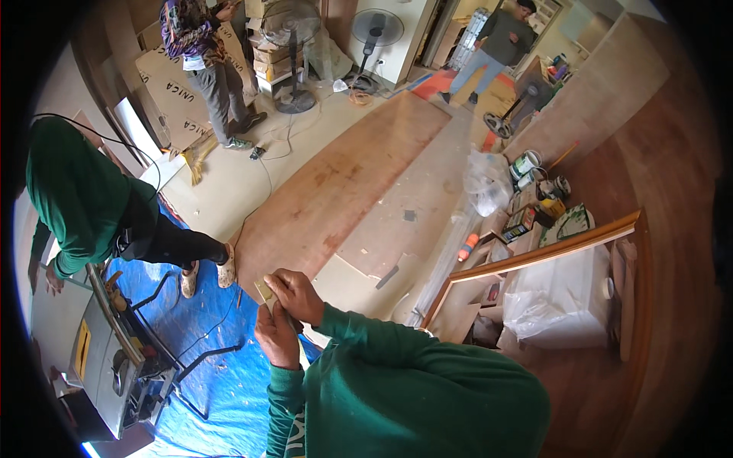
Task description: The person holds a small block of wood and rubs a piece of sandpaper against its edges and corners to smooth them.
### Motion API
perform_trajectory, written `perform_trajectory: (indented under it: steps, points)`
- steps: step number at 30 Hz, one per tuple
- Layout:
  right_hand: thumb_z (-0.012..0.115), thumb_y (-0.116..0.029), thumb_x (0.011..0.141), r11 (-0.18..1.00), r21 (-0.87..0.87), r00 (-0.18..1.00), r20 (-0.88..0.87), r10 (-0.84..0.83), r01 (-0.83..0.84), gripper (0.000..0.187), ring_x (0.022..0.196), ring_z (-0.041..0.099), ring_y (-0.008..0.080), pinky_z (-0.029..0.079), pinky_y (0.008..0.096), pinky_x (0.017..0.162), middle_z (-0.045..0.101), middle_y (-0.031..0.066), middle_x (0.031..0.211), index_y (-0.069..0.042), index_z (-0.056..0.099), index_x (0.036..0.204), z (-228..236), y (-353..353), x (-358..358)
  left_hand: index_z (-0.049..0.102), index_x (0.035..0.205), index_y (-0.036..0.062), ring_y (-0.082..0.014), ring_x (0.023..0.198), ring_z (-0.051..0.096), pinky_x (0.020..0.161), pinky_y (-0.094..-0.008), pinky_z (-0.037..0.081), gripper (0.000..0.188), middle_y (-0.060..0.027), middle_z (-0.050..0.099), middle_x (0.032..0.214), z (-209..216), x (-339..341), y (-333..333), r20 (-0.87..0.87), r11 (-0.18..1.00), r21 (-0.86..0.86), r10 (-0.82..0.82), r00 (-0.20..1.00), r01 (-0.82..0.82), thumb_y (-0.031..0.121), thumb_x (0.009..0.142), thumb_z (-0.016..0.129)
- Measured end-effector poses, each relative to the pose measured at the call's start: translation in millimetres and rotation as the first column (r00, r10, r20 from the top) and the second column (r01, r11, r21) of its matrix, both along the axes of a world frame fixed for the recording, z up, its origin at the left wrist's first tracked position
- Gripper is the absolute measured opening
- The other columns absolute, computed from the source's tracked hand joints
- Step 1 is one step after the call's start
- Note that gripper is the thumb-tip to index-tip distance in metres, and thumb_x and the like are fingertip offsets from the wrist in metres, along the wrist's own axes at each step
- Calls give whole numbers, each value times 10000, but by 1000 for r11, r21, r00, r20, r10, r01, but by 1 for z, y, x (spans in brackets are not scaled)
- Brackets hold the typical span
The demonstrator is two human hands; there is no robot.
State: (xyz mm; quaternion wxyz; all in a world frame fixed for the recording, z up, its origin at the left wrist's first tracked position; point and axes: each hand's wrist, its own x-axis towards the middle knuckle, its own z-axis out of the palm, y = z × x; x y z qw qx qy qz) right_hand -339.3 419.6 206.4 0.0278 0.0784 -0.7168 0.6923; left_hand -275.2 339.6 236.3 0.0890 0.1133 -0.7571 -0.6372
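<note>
My left hand [276, 336] and my right hand [296, 296] come together in front of my green sleeves, near the middle of the view. Between their fingers is a small flat piece [263, 288] with a pale, brass-like colour; its exact kind is too small to make out. The right hand's thumb and fingers pinch it from above, while the left hand is closed around its lower part. Both palms are hidden. Beyond them, a long brown plywood sheet [336, 179] lies on the floor.
A table saw [99, 366] stands on a blue tarp [229, 382] at left, where a green-sleeved person [84, 198] leans. Two other people [217, 84] [492, 46] stand farther back near fans [294, 38]. Paint cans [525, 164], an orange-brown wooden frame [534, 256] and a plastic-wrapped box [561, 298] occupy the right.
</note>
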Motion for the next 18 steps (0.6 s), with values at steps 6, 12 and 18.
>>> perform_trajectory:
  steps: [6,12,18]
  points:
    - [468,-345,998,973,-98,953,204,226,-209,453,625,448,85,392,301,538,457,12,624,7,497,714,0,11,-13,549,869,28,-88,457,507,403,-234,390,138,-36,569,649,-7,5,-1,125,957,289,-2,992,-35,127,955,505]
    - [545,-141,961,920,-272,948,68,310,-281,312,700,531,59,462,221,595,615,61,856,30,501,1218,17,9,12,564,866,33,-75,448,491,388,-231,367,137,-28,563,635,4,1,-11,51,965,255,49,997,-61,118,954,502]
    - [535,-155,961,978,-192,993,71,91,-76,189,639,498,55,439,248,534,582,39,749,31,566,980,3,8,13,542,835,19,-94,425,500,377,-259,374,172,-31,536,566,-5,5,5,11,990,138,19,1000,-20,127,953,481]
